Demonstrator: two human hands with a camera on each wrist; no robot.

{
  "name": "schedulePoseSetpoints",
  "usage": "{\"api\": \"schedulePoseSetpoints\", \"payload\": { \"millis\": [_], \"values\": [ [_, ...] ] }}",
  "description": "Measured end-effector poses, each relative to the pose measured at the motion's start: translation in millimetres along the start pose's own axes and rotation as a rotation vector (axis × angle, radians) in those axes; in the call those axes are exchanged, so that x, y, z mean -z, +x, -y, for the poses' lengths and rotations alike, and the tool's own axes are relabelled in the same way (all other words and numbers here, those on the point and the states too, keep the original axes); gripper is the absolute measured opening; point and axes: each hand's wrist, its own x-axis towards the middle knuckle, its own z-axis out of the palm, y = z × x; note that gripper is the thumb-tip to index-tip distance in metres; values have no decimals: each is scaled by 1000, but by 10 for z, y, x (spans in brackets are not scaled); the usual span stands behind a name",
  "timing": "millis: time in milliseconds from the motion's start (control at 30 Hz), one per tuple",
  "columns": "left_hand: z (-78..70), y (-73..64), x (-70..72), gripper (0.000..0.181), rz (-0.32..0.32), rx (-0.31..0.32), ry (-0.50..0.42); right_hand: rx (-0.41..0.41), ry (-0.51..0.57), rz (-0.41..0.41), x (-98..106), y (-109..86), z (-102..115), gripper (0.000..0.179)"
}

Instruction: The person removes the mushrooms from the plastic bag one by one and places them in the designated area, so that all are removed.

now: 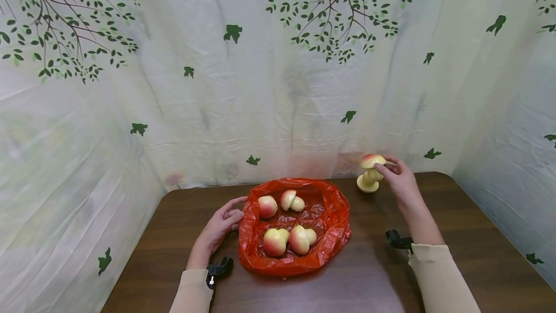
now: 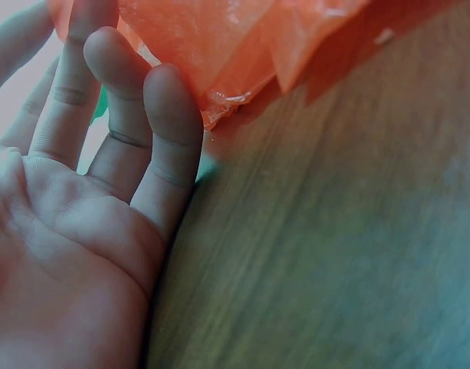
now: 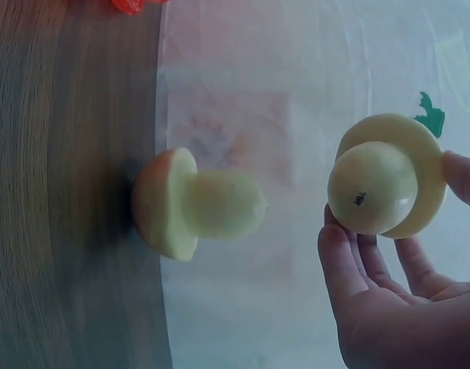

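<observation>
In my right hand (image 1: pixel 400 180) I hold a toy mushroom (image 1: pixel 373 161), pale with a red-blushed cap, thumb and fingers around the cap's edge. The right wrist view shows its rounded stem end toward the camera. Just below, a second toy mushroom (image 3: pixel 219 204) stands upside down on its cap on the table, apart from the held one in that view. My left hand (image 1: pixel 222 223) is at the left rim of a red plastic bag (image 1: pixel 340 226), gripping its edge with the fingertips. Inside the wide-open bag lie several similar mushrooms (image 1: pixel 274 242).
The brown wooden table (image 1: pixel 347 284) ends at the back against a pale hanging cloth (image 1: pixel 278 86) printed with branches and green leaves. The cloth also closes in both sides. The bag's crumpled rim stands up around its contents.
</observation>
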Motion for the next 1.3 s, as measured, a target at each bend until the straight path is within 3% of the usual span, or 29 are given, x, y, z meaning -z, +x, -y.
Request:
{"api": "schedulePoseSetpoints", "payload": {
  "millis": [500,1300],
  "values": [
    [20,-4,-3,55,3,-7,-7,-66,8,-97,121,37,-76,79],
    [7,5,-3,55,2,-14,-12,-123,53,-205,194,117,-276,68]
  ]
}}
